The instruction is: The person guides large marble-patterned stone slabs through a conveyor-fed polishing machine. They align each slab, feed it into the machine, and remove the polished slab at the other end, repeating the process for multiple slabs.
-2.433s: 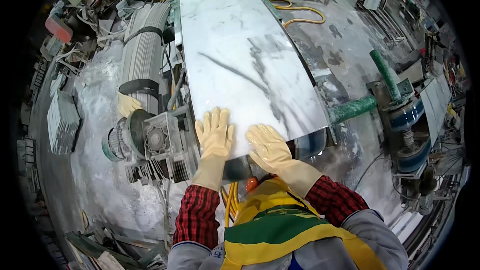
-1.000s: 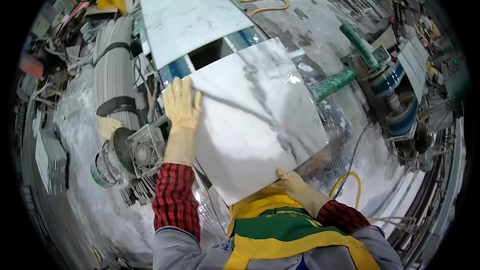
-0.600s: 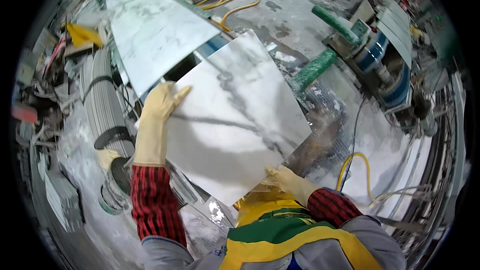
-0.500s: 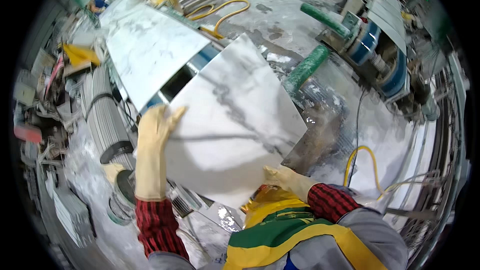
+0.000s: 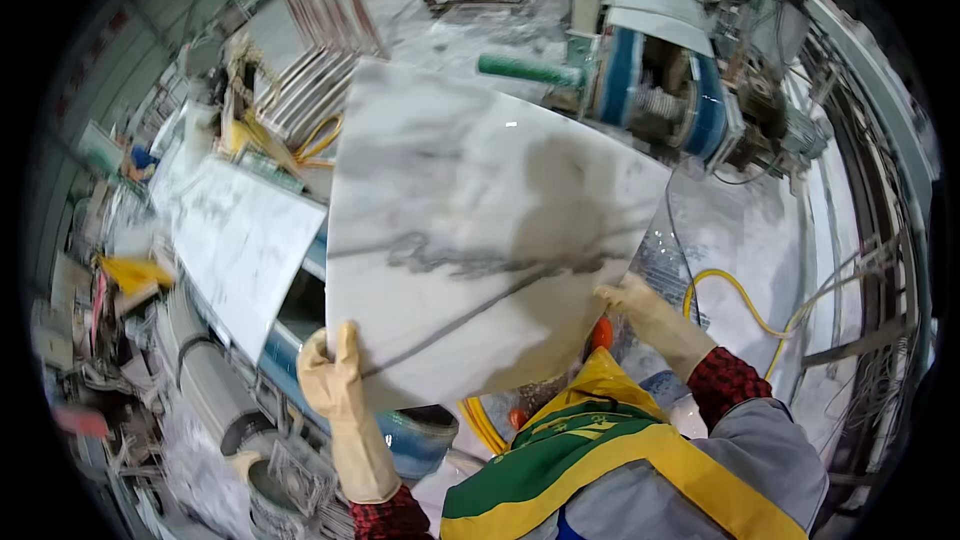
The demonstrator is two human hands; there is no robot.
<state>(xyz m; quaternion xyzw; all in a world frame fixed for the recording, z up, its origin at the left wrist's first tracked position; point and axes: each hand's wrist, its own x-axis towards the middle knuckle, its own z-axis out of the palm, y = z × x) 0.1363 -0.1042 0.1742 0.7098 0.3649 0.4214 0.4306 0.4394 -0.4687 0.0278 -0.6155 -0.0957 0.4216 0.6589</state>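
A large white marble slab with grey veins is held up in front of me. My left hand, in a cream rubber glove, grips its lower left edge with the thumb over the face. At the lower right edge, my right hand, gloved alike, is closed on the slab; its fingers beneath are hidden. A dark shadow lies across the slab's right half. Behind its left side, another white slab rests on a conveyor with a blue frame.
A green roller juts from a blue-framed machine at the far right. Yellow hose and a dark cable lie on the wet floor to the right. A grey ribbed duct runs along the left. Metal racks stand at the back.
The held slab has turned clockwise and swung right, away from the conveyor, with both hands still on it. My view has turned to the right too.
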